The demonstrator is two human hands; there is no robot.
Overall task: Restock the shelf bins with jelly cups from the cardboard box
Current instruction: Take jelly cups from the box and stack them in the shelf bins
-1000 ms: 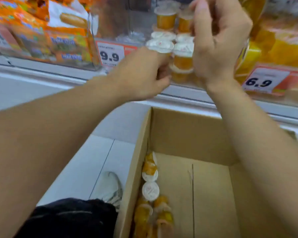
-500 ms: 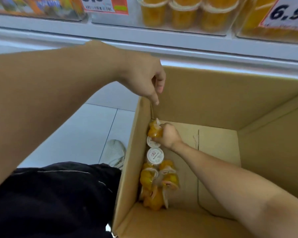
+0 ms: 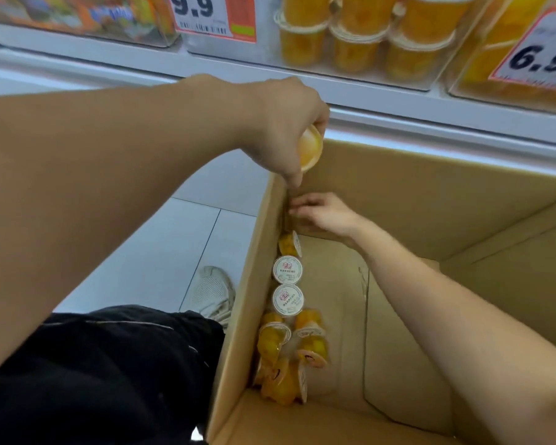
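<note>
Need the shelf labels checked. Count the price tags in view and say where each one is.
2. The 9.9 tag hangs on the bin front at top centre, left of the stacked jelly cups; the 6.9 tag at top right. Others may lie outside the frame.

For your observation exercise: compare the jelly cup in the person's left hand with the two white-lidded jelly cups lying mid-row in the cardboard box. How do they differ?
The held jelly cup is gripped in the left hand above the box edge; the two lidded cups rest on the floor of the cardboard box.
The held cup shows its orange body; the two show white printed lids facing up.
All seem to be the same small orange jelly cups.
</note>
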